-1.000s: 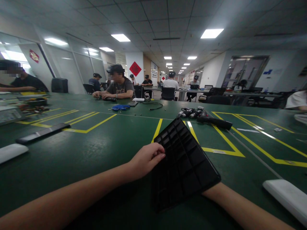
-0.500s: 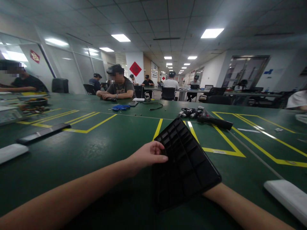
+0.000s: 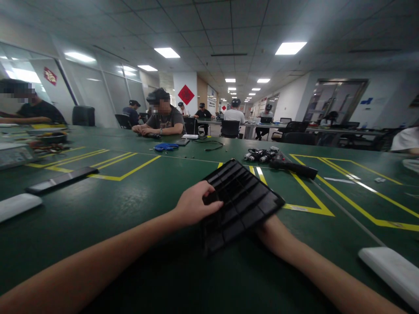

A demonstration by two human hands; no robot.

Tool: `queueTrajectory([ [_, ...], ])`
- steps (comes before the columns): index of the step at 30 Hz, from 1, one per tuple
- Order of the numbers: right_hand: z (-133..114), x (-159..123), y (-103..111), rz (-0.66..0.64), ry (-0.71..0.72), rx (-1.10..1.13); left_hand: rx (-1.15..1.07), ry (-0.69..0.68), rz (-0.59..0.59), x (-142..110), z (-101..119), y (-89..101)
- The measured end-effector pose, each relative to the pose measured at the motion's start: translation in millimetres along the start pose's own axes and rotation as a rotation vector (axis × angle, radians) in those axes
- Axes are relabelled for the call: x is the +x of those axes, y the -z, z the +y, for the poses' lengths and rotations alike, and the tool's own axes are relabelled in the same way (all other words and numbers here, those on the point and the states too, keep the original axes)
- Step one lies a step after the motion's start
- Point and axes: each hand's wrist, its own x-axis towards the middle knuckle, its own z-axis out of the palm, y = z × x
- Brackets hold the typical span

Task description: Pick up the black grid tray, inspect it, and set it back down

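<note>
A black compartment tray (image 3: 242, 198), divided into rows of shallow cells, is held tilted above the green table in front of me. My left hand (image 3: 198, 203) is closed at the tray's left side, thumb over the cells and fingers curled. From below and the right, my right hand (image 3: 270, 229) holds the tray, its fingers hidden behind it. Whether anything small lies in the dark cells I cannot make out.
Beyond the tray lie a bundle of black cables and metal parts (image 3: 262, 155) and a black tube (image 3: 294, 169). A dark flat bar (image 3: 62, 179) and white objects (image 3: 19, 207) lie left, another white case (image 3: 389, 272) right. A person (image 3: 165, 115) sits across the table (image 3: 137, 196).
The tray has come up at its lower edge and tipped flatter. My right hand has risen with it and shows more; my left hand has shifted slightly left.
</note>
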Motion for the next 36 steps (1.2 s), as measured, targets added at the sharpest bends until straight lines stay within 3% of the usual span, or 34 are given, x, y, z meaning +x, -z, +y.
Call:
queueTrajectory([
  [3,22,4,12,0.018,-0.167,-0.175,0.222,0.258,0.078,16,-36,25.5],
  [7,53,5,26,0.009,-0.345,-0.428,0.483,0.6,0.051,25,-93,60.7],
  [10,64,3,28,-0.035,-0.393,-0.516,0.56,0.748,-0.01,21,-123,77.3],
  [13,64,4,28,-0.05,-0.411,-0.545,0.539,0.813,-0.049,17,-136,84.7],
  [16,51,8,27,0.006,-0.387,-0.584,0.511,0.656,0.086,19,-129,79.9],
  [19,20,9,21,0.01,-0.316,-0.512,0.466,0.378,0.206,24,-102,56.7],
  [23,-36,-4,5,-0.212,-0.136,-0.257,0.138,0.003,0.04,20,-60,7.1],
  [26,-62,-17,-1,-0.387,0.004,-0.093,0.044,-0.107,-0.138,14,-47,-18.2],
  [29,-68,-23,2,-0.491,0.027,-0.015,0.116,-0.129,-0.209,13,-48,-23.4],
  [32,-67,-23,6,-0.494,0.022,-0.023,0.237,-0.142,-0.134,9,-43,-18.2],
  [34,-67,-22,7,-0.494,0.037,-0.039,0.286,-0.182,-0.081,0,-31,-13.5],
  [36,-67,-22,8,-0.492,0.047,-0.047,0.258,-0.254,-0.156,-16,-13,-8.5],
])
